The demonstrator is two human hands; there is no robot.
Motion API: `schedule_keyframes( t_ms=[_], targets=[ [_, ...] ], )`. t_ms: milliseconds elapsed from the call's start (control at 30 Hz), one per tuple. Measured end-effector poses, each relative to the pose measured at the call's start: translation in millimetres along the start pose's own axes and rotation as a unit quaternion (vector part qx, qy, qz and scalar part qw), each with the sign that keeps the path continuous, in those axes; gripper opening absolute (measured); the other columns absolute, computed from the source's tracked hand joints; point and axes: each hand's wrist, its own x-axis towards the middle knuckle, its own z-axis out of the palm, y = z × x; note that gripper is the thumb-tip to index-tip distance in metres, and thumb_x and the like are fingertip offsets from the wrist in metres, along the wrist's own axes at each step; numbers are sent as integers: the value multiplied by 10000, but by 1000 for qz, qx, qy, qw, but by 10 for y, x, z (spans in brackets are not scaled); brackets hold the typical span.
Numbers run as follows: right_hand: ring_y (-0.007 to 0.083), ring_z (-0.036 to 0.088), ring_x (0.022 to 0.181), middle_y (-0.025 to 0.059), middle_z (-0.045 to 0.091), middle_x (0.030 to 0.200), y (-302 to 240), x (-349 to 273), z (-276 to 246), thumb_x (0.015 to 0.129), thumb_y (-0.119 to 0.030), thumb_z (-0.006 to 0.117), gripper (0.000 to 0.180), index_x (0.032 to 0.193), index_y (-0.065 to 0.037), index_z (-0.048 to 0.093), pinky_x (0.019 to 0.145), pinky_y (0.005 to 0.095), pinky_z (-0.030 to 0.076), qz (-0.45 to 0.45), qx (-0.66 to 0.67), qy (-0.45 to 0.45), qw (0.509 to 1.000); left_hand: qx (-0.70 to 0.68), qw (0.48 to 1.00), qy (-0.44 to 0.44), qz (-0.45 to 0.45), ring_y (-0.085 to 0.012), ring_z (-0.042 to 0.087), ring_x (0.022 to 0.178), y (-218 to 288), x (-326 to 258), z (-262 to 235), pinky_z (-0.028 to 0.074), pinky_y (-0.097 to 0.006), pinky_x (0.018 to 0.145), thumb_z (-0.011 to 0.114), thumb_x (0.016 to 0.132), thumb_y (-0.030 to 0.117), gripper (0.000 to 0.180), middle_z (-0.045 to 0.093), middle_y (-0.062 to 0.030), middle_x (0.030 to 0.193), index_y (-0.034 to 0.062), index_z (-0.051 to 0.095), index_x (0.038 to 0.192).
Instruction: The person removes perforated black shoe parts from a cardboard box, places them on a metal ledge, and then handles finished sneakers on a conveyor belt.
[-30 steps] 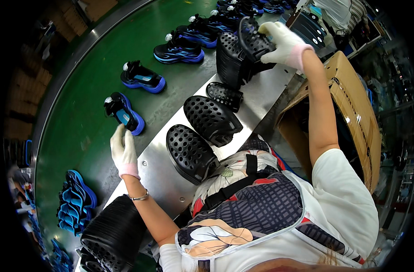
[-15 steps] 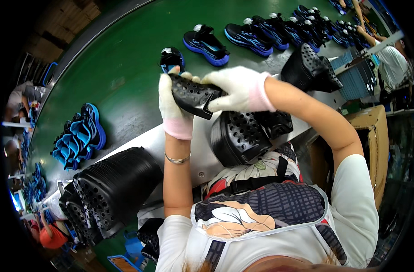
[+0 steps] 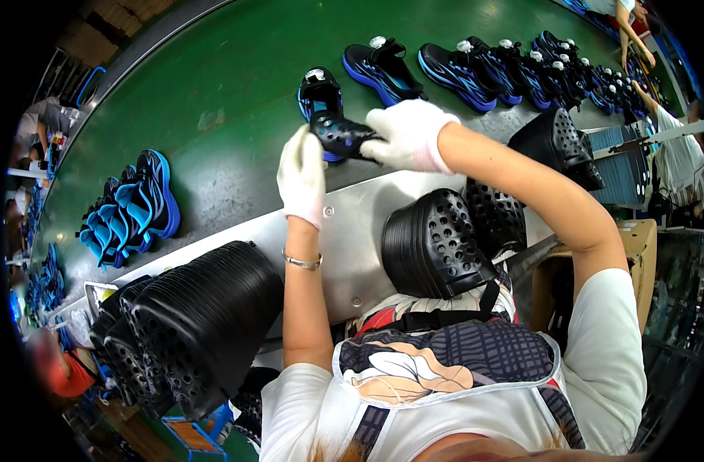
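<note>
Both my hands wear white gloves. My left hand (image 3: 302,175) and my right hand (image 3: 407,135) grip the two ends of one black perforated insole (image 3: 338,135), held over the near edge of the green conveyor belt (image 3: 236,100). Just behind the insole a black and blue shoe (image 3: 320,92) stands on the belt. A stack of black perforated insoles (image 3: 433,242) lies on the metal ledge (image 3: 352,231) below my right forearm.
More black and blue shoes (image 3: 460,65) line the belt to the far right. A pile of blue shoes (image 3: 132,208) lies at left. Large stacks of black insoles (image 3: 190,331) sit lower left, another stack (image 3: 556,142) at right. A cardboard box (image 3: 637,239) stands right. Other people work at the edges.
My view has swung left along the belt. Both hands have carried the insole farther forward, toward the shoe on the belt; a second ago my right hand was at the far stack alone.
</note>
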Motion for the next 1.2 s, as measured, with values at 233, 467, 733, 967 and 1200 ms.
schedule_keyframes(
  t_ms=[233, 467, 733, 967, 1200],
  targets=[
    [356, 665, 850, 223, 678, 899, 67, 487, -365, 833, -371, 548, 436, 976, 17, 689, 780, 420, 525, 50, -135, -127, 981, 330, 905, -90, 253, -356, 587, 932, -181, 143, 163, 478, -401, 822, 625, 861, 123, 176, 628, -148, 1019, 38, 641, 1014],
    [322, 680, 873, 197, 694, 945, -252, 652, -571, 827, -325, 568, 403, 1032, -6, 706, 781, 391, 551, 54, -194, -130, 971, 271, 938, -46, 213, -356, 598, 884, -193, 75, 430, 484, -399, 783, 657, 848, 131, 140, 633, -154, 964, 50, 656, 963],
    [302, 689, 960, 153, 709, 1037, -206, 1140, 248, 824, -136, 598, 251, 1017, -31, 718, 816, 382, 550, 71, -118, 9, 990, 321, 927, -50, 189, -343, 569, 944, -319, 76, 407, 484, -431, 816, 645, 848, 185, 189, 612, -138, 984, 40, 633, 970],
    [305, 695, 945, 159, 708, 1030, -257, 1230, 183, 864, -122, 561, 241, 1041, -31, 696, 801, 379, 551, 18, -182, -40, 982, 407, 893, -192, 26, -365, 615, 1002, -90, 317, 365, 503, -437, 848, 607, 877, 297, 308, 646, -180, 1088, 38, 666, 1033],
    [317, 704, 851, 165, 718, 920, -414, 1323, 67, 828, -114, 586, 225, 989, -9, 703, 729, 391, 559, -105, -291, -32, 951, 466, 856, -222, 35, -380, 632, 937, -184, 419, 296, 510, -442, 828, 613, 855, 364, 373, 672, -202, 1014, 59, 678, 1061]
  ],
)
